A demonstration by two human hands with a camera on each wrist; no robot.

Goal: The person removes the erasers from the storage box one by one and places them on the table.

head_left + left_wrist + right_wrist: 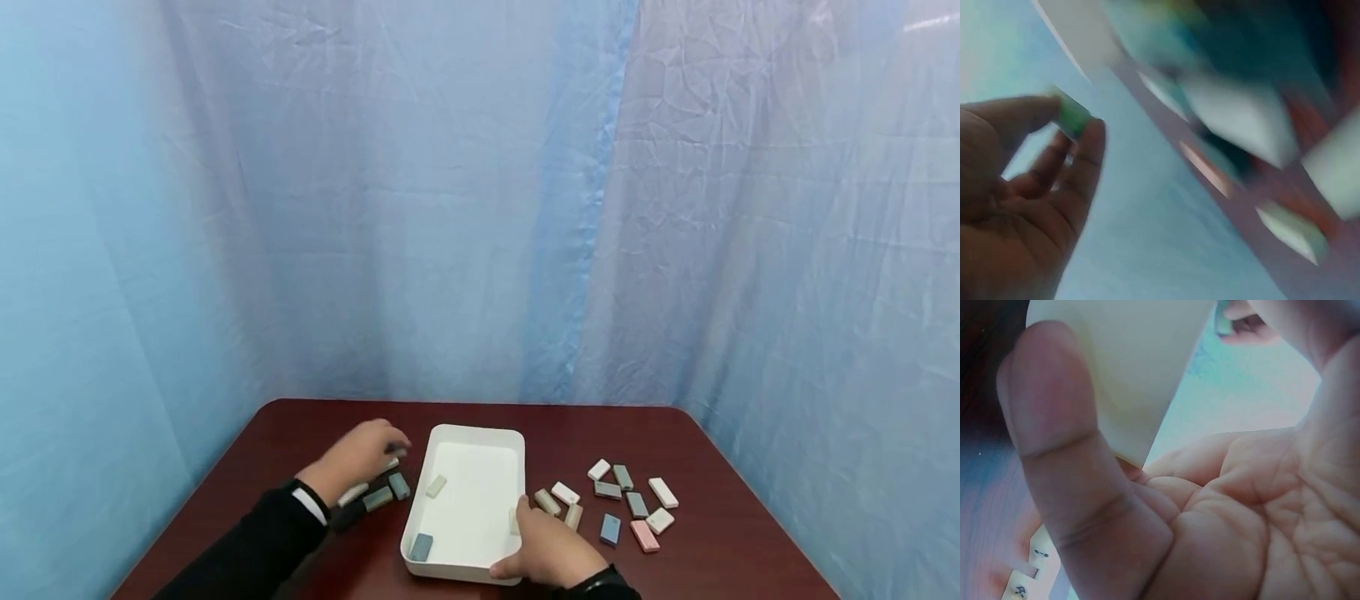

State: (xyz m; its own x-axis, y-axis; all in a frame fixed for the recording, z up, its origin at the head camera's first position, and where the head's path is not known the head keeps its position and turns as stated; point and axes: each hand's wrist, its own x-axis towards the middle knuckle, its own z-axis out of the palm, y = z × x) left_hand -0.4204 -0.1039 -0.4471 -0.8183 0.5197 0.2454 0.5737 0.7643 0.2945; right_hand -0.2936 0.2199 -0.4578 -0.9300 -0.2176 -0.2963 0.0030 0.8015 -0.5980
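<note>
while our right hand (551, 550) grips the near right corner of the white tray (480, 442), thumb on its outer wall, our left hand (356, 458) pinches a green tile (1072, 115) between its fingertips, just left of the tray. more tiles (633, 504) lie scattered on the worktop (720, 467) to the right.

A makeshift recording booth or lab corner: creased pale blue sheeting (390, 208) hangs as a backdrop right behind a dark red table (720, 550), closing it in on three sides.
</note>
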